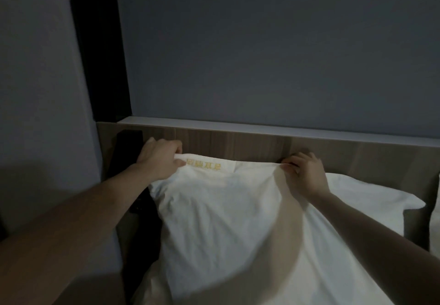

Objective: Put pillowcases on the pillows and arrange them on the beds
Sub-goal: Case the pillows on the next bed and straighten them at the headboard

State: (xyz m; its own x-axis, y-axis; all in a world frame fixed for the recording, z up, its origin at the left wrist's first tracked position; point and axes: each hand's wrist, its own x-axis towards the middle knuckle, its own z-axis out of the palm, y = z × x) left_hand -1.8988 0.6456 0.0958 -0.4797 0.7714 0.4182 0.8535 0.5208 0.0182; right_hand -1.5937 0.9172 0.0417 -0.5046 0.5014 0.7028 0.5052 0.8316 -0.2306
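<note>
The grey wall (262, 55) fills everything beyond my hands, and below it the wooden headboard (238, 143) runs across just past my fingertips, capped by a pale ledge (262, 127). I am leaning over the bed (152, 285), whose sheet shows only as a strip down by my left forearm.

The cased pillow (226, 221) lies between my arms, its far edge pushed up toward the headboard. I judge I am setting it square at the head of the bed, which is why I hold it by its two far corners rather than its middle: from there I can tug it straight and even.

A second pillow (371, 197) lies just to the right of my right hand, partly under the one I am holding, already against the headboard. A sliver of more white fabric shows at the far right edge; I cannot tell what it is.

My left hand (159, 159) is clamped on the far left corner of the pillowcase, fingers curled over the hem. My right hand (304, 173) pinches the far right corner, fingers closed on the cloth. The two hands are well apart, keeping the top edge taut.

Just right of my left hand, yellow embroidered lettering (203, 164) sits along the hem, too blurred to read.
</note>
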